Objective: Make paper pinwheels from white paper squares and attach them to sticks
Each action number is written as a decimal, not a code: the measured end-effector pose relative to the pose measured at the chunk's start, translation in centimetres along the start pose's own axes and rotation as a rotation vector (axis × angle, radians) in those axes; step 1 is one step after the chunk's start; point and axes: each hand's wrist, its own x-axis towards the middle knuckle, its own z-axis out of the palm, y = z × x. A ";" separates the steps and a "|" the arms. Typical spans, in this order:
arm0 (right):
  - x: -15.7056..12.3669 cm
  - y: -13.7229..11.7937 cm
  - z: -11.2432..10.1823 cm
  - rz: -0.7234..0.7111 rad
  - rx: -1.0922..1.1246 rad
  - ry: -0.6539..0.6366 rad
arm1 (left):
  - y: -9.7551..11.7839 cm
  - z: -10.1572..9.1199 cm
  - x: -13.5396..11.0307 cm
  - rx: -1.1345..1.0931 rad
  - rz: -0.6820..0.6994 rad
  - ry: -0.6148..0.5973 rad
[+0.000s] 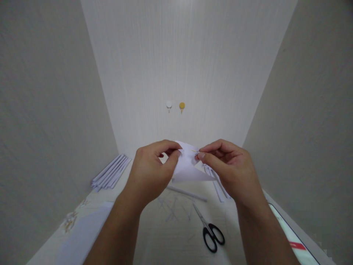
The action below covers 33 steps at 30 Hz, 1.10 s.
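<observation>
A sheet of white paper (185, 167) is held up in front of me, above the table. My left hand (154, 167) pinches its left edge between thumb and forefinger. At the upper right of the sheet, my right hand (227, 162) is closed in a pinch with thumb and fingertips. From that pinch a thin pale stick (194, 151) pokes out over the paper; its other end is hidden by the fingers. Whether the right fingertips also grip the paper's edge cannot be made out.
Black-handled scissors (209, 232) lie on the table, near thin paper strips (171, 210) and one paper tube (187, 193). Rolled paper tubes are piled at left (110, 173) and behind my right hand (217, 186). Flat paper (85, 232) is at lower left.
</observation>
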 end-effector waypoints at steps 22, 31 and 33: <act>-0.4 -0.4 -0.7 0.010 0.158 -0.316 | 0.6 -1.4 0.0 -0.587 -0.291 -0.428; -0.3 -0.2 -1.2 0.061 0.305 -0.430 | 1.0 -1.3 -0.3 -0.680 -0.329 -0.459; -0.2 -0.2 -1.3 0.073 0.325 -0.450 | 1.0 -1.2 -0.4 -0.673 -0.303 -0.449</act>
